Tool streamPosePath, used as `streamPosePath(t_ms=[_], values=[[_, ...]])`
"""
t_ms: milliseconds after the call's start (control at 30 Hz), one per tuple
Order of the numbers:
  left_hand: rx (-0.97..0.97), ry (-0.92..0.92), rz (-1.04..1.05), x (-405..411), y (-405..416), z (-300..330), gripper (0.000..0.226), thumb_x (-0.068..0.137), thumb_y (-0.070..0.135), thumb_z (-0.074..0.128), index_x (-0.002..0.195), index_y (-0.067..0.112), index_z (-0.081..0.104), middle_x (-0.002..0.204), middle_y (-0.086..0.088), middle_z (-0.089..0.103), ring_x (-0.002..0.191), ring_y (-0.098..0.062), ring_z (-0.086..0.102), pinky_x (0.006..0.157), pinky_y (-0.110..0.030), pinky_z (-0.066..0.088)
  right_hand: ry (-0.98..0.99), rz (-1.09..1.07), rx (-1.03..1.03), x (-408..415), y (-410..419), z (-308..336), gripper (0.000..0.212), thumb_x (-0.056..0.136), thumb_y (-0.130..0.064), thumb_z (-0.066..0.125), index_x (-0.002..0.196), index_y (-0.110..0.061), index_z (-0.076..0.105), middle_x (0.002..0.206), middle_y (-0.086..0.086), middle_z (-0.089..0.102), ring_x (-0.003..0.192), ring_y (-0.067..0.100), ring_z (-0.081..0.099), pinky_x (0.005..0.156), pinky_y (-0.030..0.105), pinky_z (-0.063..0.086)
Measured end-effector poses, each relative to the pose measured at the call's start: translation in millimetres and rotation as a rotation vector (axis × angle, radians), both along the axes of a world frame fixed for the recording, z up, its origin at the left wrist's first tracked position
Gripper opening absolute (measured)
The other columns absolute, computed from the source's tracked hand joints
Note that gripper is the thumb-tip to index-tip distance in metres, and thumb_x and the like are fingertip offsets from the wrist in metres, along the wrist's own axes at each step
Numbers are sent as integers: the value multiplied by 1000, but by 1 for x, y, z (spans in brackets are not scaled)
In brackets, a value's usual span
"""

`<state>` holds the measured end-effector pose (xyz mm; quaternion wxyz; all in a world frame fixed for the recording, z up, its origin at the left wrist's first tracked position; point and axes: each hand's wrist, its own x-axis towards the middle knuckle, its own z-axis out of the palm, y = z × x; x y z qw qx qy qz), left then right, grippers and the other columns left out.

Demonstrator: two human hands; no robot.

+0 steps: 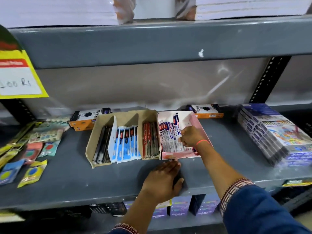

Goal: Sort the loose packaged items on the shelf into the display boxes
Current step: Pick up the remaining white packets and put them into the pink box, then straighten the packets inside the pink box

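Note:
A brown cardboard display box (94,132) stands mid-shelf with three compartments holding black, blue-and-white (125,146) and red packets (149,141). To its right a pink display box (199,125) holds white-and-blue packets (167,132). My right hand (190,136) is inside the pink box, fingers closed on those white-and-blue packets. My left hand (162,180) lies flat on the grey shelf (76,179) just in front of the pink box, fingers together, holding nothing I can see. Loose packaged items (32,173) lie scattered at the shelf's left end.
Two orange-and-black cartons (87,118) lie behind the display boxes. A stack of blue colour-set boxes (270,132) fills the right end. A yellow price tag (18,76) hangs at upper left. Purple boxes (180,206) sit on the shelf below.

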<state>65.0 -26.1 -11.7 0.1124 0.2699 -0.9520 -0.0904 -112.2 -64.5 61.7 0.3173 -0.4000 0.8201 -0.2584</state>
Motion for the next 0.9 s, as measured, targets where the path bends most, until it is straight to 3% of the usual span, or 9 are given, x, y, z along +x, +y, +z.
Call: streamPosePath(t_ms=[100,200,267,300,367,467,567,667,900], values=[[-79,46,-17,1,3,4,49,82,40,60,122,12,56,126,-7,59,113,-20,57,89,-31,48,55,18,58,2,-6,-5,32,81,-5,63,54,-15,49,57,5,56,49,14,52,52,20,42],[-166,71,-9,0,4,3,48,71,42,72,110,14,66,112,-2,68,101,-15,63,77,-26,52,53,-10,53,4,-8,-6,27,79,-6,65,56,-13,53,63,8,61,53,17,58,51,17,39],[-146,93,-11,0,3,0,47,75,39,69,113,12,64,115,-6,67,104,-18,62,79,-31,53,98,-14,53,6,-6,-3,2,79,-12,65,78,-10,65,84,12,66,81,26,67,54,20,39],[-132,87,-12,-1,3,0,46,78,38,66,115,11,62,118,-7,65,106,-20,61,81,-33,52,126,-11,62,6,-6,-4,15,80,-15,64,92,-9,68,97,13,67,96,28,66,57,21,39],[-107,63,-16,-1,3,1,49,85,38,55,124,10,53,129,-9,56,117,-22,53,93,-33,45,219,8,63,6,-2,-3,26,80,-17,63,103,-6,67,111,8,69,103,25,64,59,19,39],[-11,40,-16,-3,4,-1,53,93,40,40,137,11,35,146,-8,35,133,-22,32,107,-32,27,256,-63,-23,3,9,-5,27,80,-9,62,107,-8,67,112,9,70,99,26,66,72,23,47],[-22,54,-4,-3,4,-2,53,92,40,40,137,13,35,147,-6,35,134,-19,31,106,-30,26,198,-214,-194,-2,27,-3,32,78,2,52,102,-10,70,110,16,70,97,34,66,82,30,51],[-52,45,0,-3,3,-4,54,92,42,38,138,15,34,148,-3,33,135,-16,27,108,-27,21,209,-300,-279,-11,49,1,39,77,4,43,100,-12,71,108,19,69,96,39,63,81,35,51],[-70,-37,10,-7,2,-5,54,95,44,29,142,17,24,152,-1,22,138,-14,18,109,-23,7,306,-351,-251,-30,97,3,29,80,0,46,92,-8,71,104,19,71,96,37,64,76,33,50]])
